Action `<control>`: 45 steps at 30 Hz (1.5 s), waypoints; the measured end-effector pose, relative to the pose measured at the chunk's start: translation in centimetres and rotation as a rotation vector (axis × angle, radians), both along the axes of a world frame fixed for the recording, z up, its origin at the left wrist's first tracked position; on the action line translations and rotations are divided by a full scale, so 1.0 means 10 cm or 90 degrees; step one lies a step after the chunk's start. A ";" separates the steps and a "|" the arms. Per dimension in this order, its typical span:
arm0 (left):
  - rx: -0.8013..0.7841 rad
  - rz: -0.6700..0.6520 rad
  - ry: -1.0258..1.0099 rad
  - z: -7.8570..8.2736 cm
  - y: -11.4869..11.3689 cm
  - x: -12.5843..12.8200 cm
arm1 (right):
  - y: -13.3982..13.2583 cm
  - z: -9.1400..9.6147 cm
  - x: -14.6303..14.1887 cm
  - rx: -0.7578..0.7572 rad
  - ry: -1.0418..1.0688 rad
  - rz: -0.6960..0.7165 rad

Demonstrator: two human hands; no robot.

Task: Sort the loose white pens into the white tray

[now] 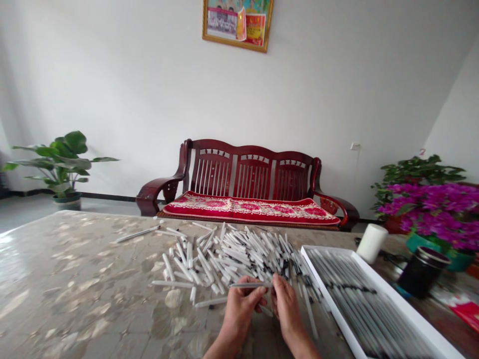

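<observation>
Both hands meet over the table's near side, in front of a heap of white pen parts (247,247). A slim grey pen (247,284) lies level between them. My left hand (241,304) is closed around it, thumb on top. My right hand (286,301) pinches its right end, so that end is hidden by the fingers. To the right stands a white box (348,326) with rows of finished-looking pens (359,294) in it, black bits showing midway along them. Loose pen barrels (174,284) lie left of my hands.
A patterned tabletop (93,299) spreads to the left, with one long pen (137,234) on it. Beyond the box stand a white roll (372,243), a dark jar (422,271) and purple flowers (437,212). A red wooden bench (247,164) is behind the table.
</observation>
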State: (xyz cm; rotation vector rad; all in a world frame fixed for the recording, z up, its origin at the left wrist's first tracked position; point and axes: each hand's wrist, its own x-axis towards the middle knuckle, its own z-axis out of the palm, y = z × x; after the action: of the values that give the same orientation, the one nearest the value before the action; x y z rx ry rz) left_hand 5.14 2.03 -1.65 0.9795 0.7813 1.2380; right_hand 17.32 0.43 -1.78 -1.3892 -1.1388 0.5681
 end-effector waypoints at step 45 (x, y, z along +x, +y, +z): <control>-0.141 0.194 -0.124 0.04 0.13 -0.17 | 0.12 -0.14 0.05 0.121 -0.213 0.028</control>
State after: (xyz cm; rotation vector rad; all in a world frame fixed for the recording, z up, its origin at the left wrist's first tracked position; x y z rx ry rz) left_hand 3.46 3.34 -1.23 0.5644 0.9124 1.4482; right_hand 17.77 1.61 -3.17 -1.3262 -1.4550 0.2532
